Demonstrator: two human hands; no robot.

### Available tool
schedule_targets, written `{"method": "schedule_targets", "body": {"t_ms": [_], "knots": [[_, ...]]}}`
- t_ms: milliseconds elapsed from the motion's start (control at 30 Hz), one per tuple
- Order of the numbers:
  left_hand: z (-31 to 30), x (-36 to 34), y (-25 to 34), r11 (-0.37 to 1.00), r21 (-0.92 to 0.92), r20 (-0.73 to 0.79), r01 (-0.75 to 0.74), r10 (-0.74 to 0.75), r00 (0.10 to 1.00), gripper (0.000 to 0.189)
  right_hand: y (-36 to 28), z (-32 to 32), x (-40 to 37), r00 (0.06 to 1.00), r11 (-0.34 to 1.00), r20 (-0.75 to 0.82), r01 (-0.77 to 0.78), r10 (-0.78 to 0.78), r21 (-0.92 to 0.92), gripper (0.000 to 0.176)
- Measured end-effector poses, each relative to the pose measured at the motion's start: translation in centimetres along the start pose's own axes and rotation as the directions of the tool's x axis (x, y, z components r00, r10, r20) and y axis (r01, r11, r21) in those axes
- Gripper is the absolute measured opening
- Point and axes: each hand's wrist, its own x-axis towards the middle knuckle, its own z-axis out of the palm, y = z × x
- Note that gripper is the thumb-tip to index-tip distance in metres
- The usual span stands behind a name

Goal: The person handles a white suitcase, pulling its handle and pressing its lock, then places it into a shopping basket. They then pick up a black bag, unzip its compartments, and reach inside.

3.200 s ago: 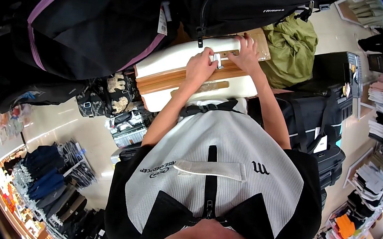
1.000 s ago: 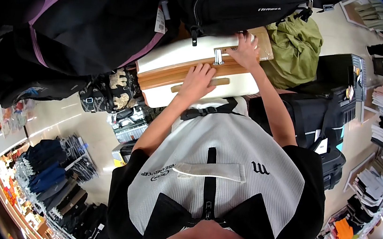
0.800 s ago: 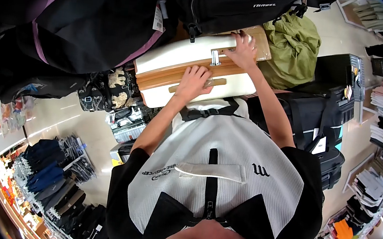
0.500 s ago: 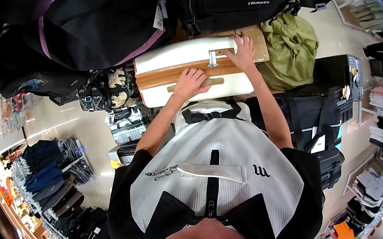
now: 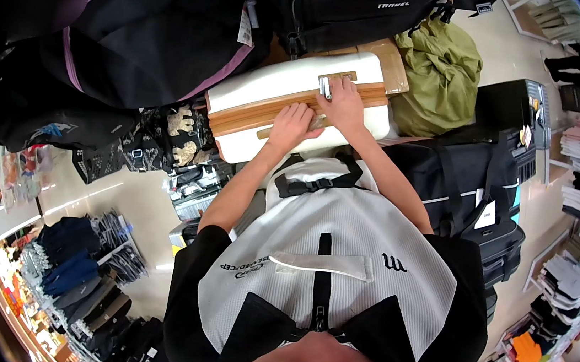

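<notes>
A white suitcase (image 5: 237,145) with a wood-brown band across it lies in front of me. My left hand (image 5: 292,125) is closed over the suitcase's tan handle (image 5: 264,133), fingers curled toward the brown band. Beside it, my right hand (image 5: 343,105) is at the silver metal latch (image 5: 325,86), with thumb and fingers closed around it. The right hand partly hides the latch and the band. A tan plate (image 5: 345,76) shows just beyond the right fingertips.
Beyond the suitcase are a black bag with purple trim (image 5: 157,30) and a black travel bag (image 5: 352,9). A cardboard box (image 5: 393,67) and green crumpled fabric (image 5: 438,76) lie to the right. Black luggage (image 5: 462,179) stands nearby. Clothes racks (image 5: 74,256) line the floor.
My right hand has drawn back toward me from the suitcase's far side to the metal latch. My left hand stays at the handle.
</notes>
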Motion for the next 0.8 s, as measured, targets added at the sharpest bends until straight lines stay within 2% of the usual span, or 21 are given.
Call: {"method": "schedule_targets", "body": {"t_ms": [33, 133, 300, 367, 433, 533, 567, 633, 700, 733, 767, 800], "knots": [[-0.1, 0.3, -0.2, 1.000, 0.004, 0.028, -0.013, 0.013, 1.000, 0.037, -0.3, 0.1, -0.1, 0.999, 0.999, 0.001, -0.034, 0.034, -0.003, 0.034], [-0.3, 0.7, -0.6, 0.999, -0.003, 0.113, -0.054, 0.054, 0.992, 0.038, -0.4, -0.6, -1.2, 0.983, 0.914, -0.005, -0.167, 0.182, 0.370, 0.030], [-0.5, 0.7, -0.5, 0.993, -0.043, 0.219, -0.107, 0.114, 0.969, 0.038, 0.0, -4.6, -8.9, 0.922, 0.857, -0.176, -0.234, 0.345, 0.458, 0.023], [-0.8, 0.4, -0.4, 0.991, -0.069, 0.272, -0.112, 0.126, 0.954, 0.036, 0.3, -5.6, -13.7, 0.855, 0.798, -0.198, -0.330, 0.479, 0.505, 0.017], [-0.8, -0.1, 0.0, 0.992, -0.086, 0.318, -0.097, 0.120, 0.941, 0.035, -0.5, -7.5, -18.3, 0.779, 0.749, -0.215, -0.426, 0.589, 0.508, 0.016], [-0.5, -1.1, 0.9, 0.995, -0.090, 0.444, -0.051, 0.086, 0.892, 0.034, -0.2, -8.7, -26.6, 0.606, 0.590, -0.158, -0.626, 0.779, 0.510, 0.017], [-0.7, -1.3, 1.5, 0.997, -0.071, 0.482, -0.031, 0.062, 0.874, 0.035, -0.5, -9.0, -29.1, 0.578, 0.609, -0.222, -0.654, 0.785, 0.450, 0.016], [-1.3, -1.7, 2.0, 0.997, -0.068, 0.521, 0.034, 0.006, 0.854, 0.040, 1.7, -7.6, -36.5, 0.448, 0.495, -0.228, -0.683, 0.865, 0.537, 0.016], [-2.1, -2.1, 2.9, 0.996, -0.044, 0.506, 0.074, -0.042, 0.861, 0.041, 1.9, -8.5, -43.5, 0.414, 0.487, -0.258, -0.773, 0.873, 0.406, 0.015], [-2.5, -2.2, 3.4, 0.995, -0.024, 0.492, 0.100, -0.075, 0.868, 0.040, 1.7, -9.2, -47.2, 0.359, 0.422, -0.254, -0.868, 0.898, 0.263, 0.016], [-2.8, -2.3, 3.6, 0.992, -0.003, 0.475, 0.130, -0.113, 0.873, 0.039, 1.8, -9.4, -51.5, 0.329, 0.389, -0.320, -0.909, 0.889, 0.147, 0.016], [-3.1, -2.5, 3.8, 0.988, 0.005, 0.450, 0.152, -0.138, 0.882, 0.040, 1.4, -10.1, -55.6, 0.296, 0.351, -0.347, -0.931, 0.890, 0.105, 0.016]]}}
